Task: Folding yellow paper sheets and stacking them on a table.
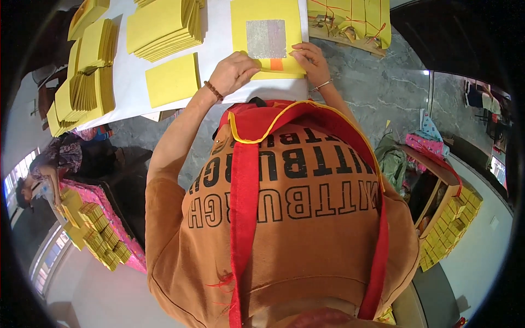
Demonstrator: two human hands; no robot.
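Observation:
A yellow paper sheet (239,33) with a silver square (266,39) and an orange strip (276,64) lies near the front edge of the white-covered table. My left hand (235,74) is closed at its near left corner, fingertips pinching the near edge, where the paper looks folded over. At the right edge, the curled fingers and thumb of my right hand (313,64) grip the paper near the same fold. A flat yellow piece (174,81) rests on the table left of my left hand.
Fanned stacks of yellow paper (164,27) stand at the far left, with more folded stacks (87,82) along the left edge. Yellow sheets with red threads (350,22) lie beyond a floor gap at right. Another person (52,169) works by yellow bundles (101,227) at left.

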